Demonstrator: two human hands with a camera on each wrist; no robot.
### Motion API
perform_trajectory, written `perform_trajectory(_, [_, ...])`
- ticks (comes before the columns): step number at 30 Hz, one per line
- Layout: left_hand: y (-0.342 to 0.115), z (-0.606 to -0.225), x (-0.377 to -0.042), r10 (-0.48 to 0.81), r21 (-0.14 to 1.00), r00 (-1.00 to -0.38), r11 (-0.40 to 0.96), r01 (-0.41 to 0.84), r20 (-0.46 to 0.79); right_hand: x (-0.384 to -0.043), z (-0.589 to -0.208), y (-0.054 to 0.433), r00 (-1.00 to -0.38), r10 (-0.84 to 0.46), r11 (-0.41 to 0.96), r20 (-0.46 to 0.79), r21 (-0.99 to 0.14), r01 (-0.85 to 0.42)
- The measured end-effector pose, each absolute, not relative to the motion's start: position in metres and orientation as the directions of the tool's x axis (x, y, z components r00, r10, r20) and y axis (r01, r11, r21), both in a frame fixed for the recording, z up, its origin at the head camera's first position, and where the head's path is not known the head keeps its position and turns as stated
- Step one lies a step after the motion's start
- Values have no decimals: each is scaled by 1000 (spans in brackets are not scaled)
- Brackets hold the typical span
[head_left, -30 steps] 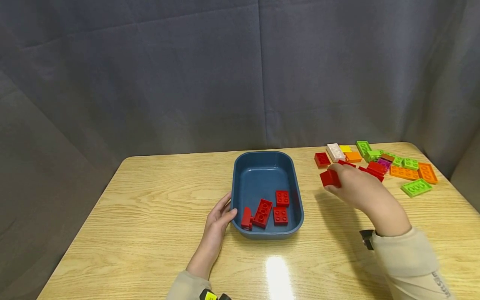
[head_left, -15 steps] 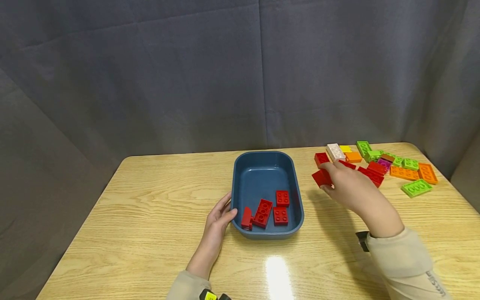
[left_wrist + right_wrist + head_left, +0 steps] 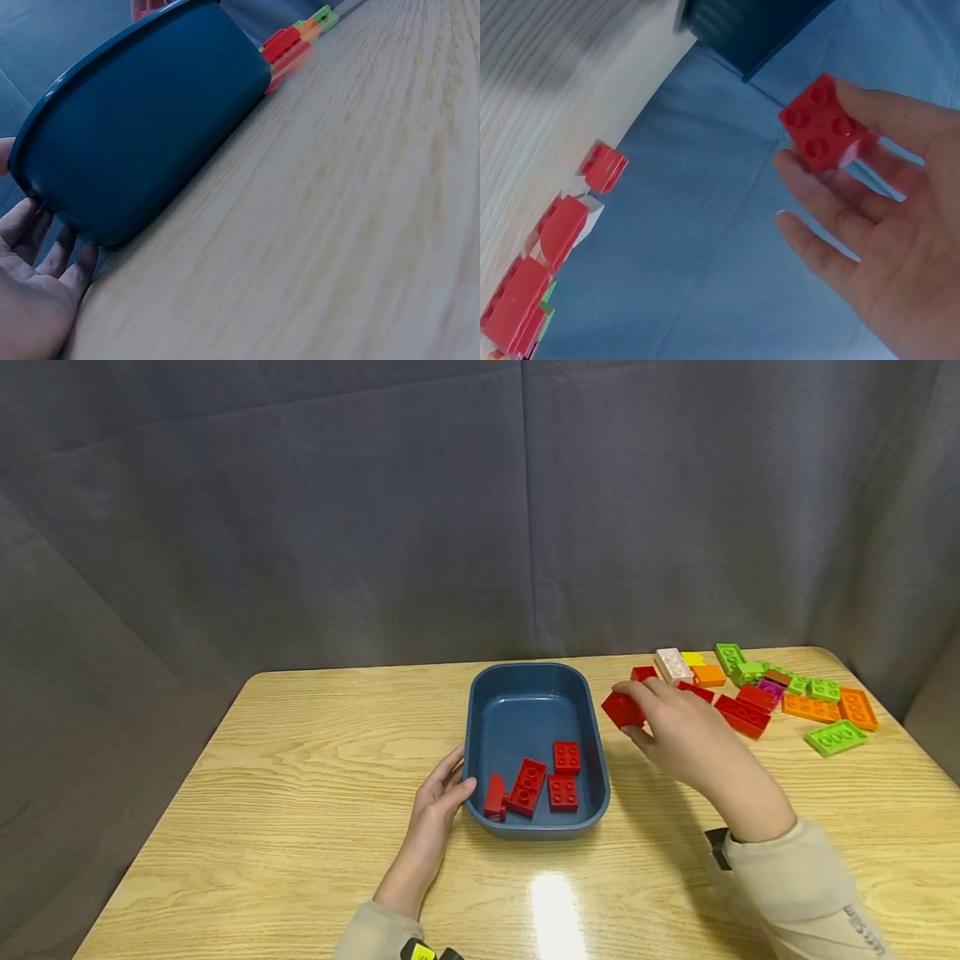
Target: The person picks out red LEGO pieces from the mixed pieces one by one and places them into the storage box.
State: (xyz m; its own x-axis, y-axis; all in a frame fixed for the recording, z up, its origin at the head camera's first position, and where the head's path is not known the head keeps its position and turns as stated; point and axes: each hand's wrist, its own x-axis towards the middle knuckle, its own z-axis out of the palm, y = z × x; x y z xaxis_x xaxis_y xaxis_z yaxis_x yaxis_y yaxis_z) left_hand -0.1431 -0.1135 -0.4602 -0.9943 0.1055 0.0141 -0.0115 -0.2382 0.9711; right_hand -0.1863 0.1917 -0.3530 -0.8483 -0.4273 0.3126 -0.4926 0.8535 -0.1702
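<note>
My right hand (image 3: 675, 727) pinches a red toy brick (image 3: 623, 709) between thumb and fingers, held in the air just right of the blue plastic bin (image 3: 527, 833). The right wrist view shows the studs of this two-by-two brick (image 3: 817, 124) facing the camera. On the bin's left side my left hand (image 3: 435, 802) holds the wall, thumb at the rim and fingers against the outside. Several red bricks lie inside the bin, among them a longer brick (image 3: 527, 787) and a curved piece (image 3: 495, 797). In the left wrist view, fingertips (image 3: 30, 217) touch the bin's outer wall (image 3: 150, 120).
Loose bricks lie at the table's back right: a white brick (image 3: 673, 667), a red brick (image 3: 742, 717), an orange brick (image 3: 812, 708), a green brick (image 3: 836, 737) and others. Behind the wooden table (image 3: 315, 777) hangs a grey curtain (image 3: 390, 510).
My right hand has moved left and slightly up with the red brick, away from the loose bricks towards the bin. The left hand and bin stay put.
</note>
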Motion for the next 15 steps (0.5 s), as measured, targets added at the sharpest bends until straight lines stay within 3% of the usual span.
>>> perform_trajectory(15, [-113,-460,-143,99,970,-995,-242,-6,19,-185,-364,168,-684,-567,739,459,-84,-668])
